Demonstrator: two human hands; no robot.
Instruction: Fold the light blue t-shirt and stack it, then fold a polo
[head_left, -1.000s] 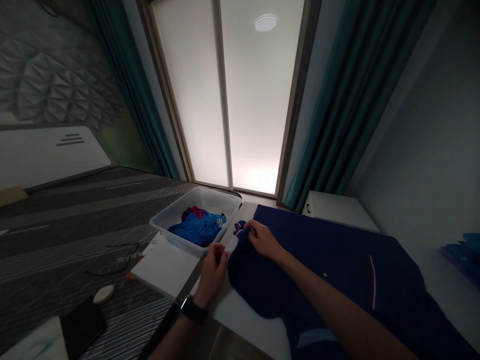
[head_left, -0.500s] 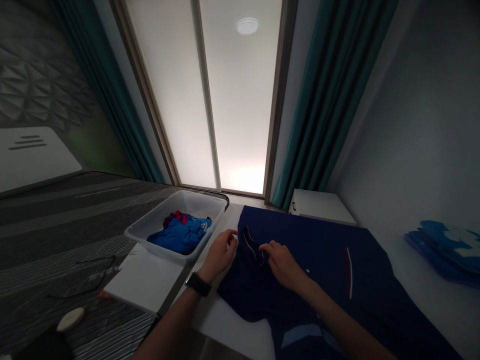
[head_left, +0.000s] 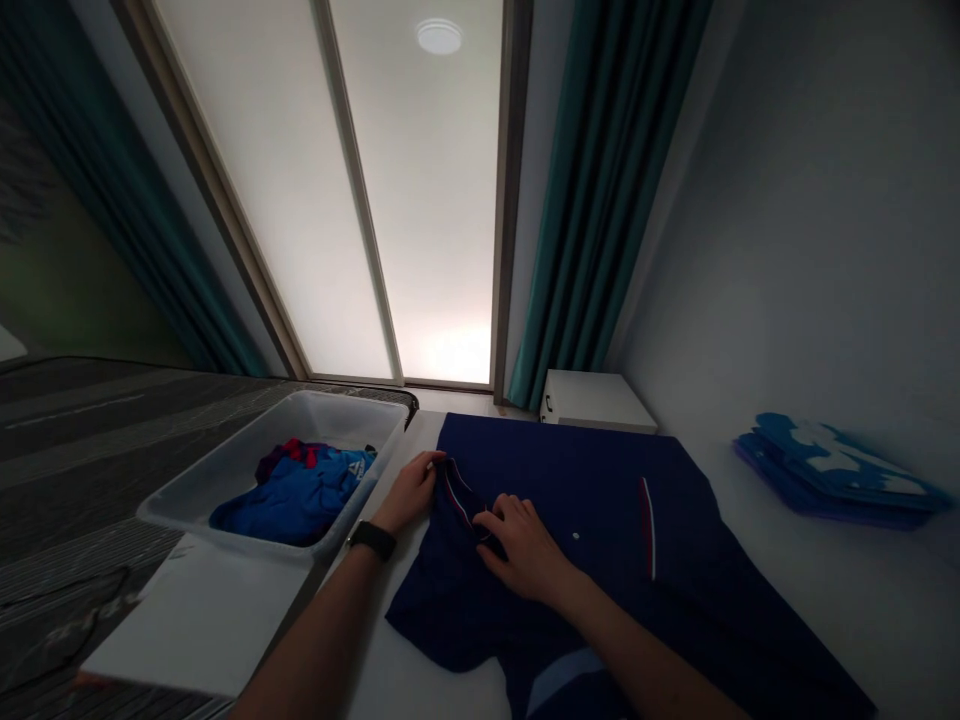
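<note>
A navy shirt (head_left: pixel 600 480) lies spread on a white table, its collar end towards the left. The collar (head_left: pixel 459 492) has thin white and red stripes, and another such stripe runs across the cloth further right. My left hand (head_left: pixel 411 490), with a dark watch on the wrist, pinches the far end of the collar. On the near end of the collar, my right hand (head_left: pixel 517 540) has its fingers bent and closed on the edge. A light blue panel (head_left: pixel 562 675) shows at the shirt's near side, partly under my right forearm.
Left of the table stands a translucent plastic tub (head_left: pixel 180 485) holding blue and red clothes (head_left: pixel 300 490). Folded blue garments (head_left: pixel 840 465) are stacked at the table's right. A white cabinet (head_left: pixel 596 400) stands behind, near teal curtains (head_left: pixel 600 200) and a frosted sliding door (head_left: pixel 420 200).
My left hand has closed on the collar's far end. The collar now lies straighter between both hands. The view has turned right, so everything sits further left.
</note>
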